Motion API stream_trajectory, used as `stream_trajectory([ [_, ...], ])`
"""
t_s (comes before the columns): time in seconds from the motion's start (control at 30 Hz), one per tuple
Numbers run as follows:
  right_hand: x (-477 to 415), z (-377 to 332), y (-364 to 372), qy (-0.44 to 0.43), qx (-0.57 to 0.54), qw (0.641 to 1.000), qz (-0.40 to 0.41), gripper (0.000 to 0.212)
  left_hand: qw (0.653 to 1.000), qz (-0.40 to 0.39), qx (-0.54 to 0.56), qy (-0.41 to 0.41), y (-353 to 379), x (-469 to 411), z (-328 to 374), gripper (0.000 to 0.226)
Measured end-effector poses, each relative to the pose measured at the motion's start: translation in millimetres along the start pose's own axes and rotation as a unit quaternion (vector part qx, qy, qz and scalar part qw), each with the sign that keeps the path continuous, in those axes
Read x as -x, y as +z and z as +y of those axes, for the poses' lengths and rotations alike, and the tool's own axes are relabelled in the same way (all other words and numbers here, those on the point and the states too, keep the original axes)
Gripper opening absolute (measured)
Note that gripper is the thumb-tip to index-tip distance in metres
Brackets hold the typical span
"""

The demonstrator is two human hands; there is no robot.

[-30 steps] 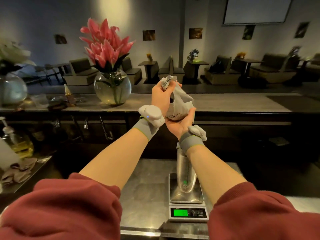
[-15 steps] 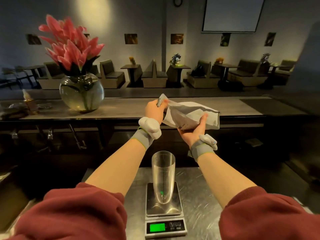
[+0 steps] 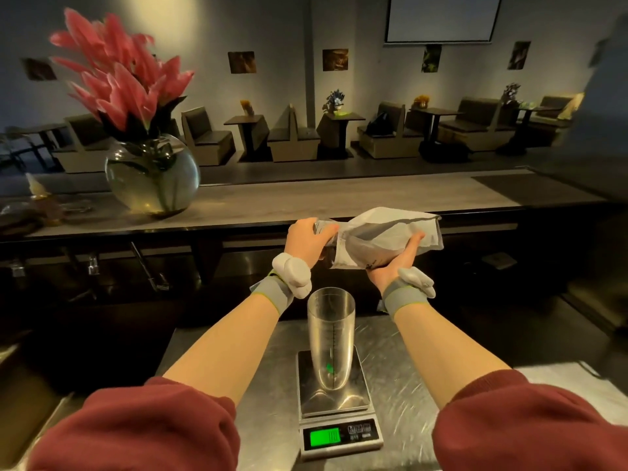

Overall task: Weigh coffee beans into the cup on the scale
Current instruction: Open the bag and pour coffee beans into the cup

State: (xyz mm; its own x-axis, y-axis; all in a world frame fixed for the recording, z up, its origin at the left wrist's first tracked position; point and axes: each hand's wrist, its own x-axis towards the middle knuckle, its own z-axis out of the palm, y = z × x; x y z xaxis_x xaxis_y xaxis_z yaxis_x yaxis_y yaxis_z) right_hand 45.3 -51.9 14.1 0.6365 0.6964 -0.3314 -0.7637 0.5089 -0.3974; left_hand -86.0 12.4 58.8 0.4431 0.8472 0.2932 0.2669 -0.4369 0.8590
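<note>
Coffee bag (image 3: 380, 237) is being gripped by both hands above the cup (image 3: 331, 338); over-tilting risks beans missing the rim

I see, far beyond the fingers and to their left, a round glass vase (image 3: 153, 175) of pink flowers (image 3: 119, 76) on the long counter (image 3: 339, 195). Farther back stand booth seats (image 3: 294, 137), small tables (image 3: 244, 120) and a wall screen (image 3: 441, 17).

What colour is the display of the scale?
Bright green; the scale display shows best in the head view, the only one.
</note>
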Motion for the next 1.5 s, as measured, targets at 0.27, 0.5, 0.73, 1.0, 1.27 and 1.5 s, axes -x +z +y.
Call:
stream_trajectory([
  [0.27, 1.6, -1.9, -8.3, -0.029, 0.035, 0.999, 0.003, 0.079, 0.994, -0.093, 0.044, 0.037, -5.6, 14.6, -18.4, 0.026],
  [0.5, 4.2, -6.9, -7.3, -0.044, 0.052, 0.998, -0.005, 0.063, 0.989, -0.117, 0.086, 0.029, -3.7, 20.0, -25.5, 0.028],
  [0.73, 4.0, -7.7, -3.8, -0.04, 0.058, 0.997, 0.016, 0.075, 0.992, -0.106, 0.068, 0.03, -3.0, 18.0, -31.4, 0.032],
  [1.0, 3.8, -8.9, -2.7, -0.063, 0.078, 0.995, 0.025, 0.075, 0.991, -0.101, 0.085, 0.023, -1.5, 23.1, -36.5, 0.03],
  [1.27, 5.8, -10.0, -0.8, -0.072, 0.094, 0.993, 0.014, 0.074, 0.991, -0.084, 0.102, 0.014, 0.8, 25.6, -39.1, 0.027],
  [1.5, 5.2, -11.5, 0.8, -0.079, 0.104, 0.991, -0.002, 0.08, 0.989, -0.081, 0.126, -0.006, 3.8, 29.9, -42.5, 0.031],
])
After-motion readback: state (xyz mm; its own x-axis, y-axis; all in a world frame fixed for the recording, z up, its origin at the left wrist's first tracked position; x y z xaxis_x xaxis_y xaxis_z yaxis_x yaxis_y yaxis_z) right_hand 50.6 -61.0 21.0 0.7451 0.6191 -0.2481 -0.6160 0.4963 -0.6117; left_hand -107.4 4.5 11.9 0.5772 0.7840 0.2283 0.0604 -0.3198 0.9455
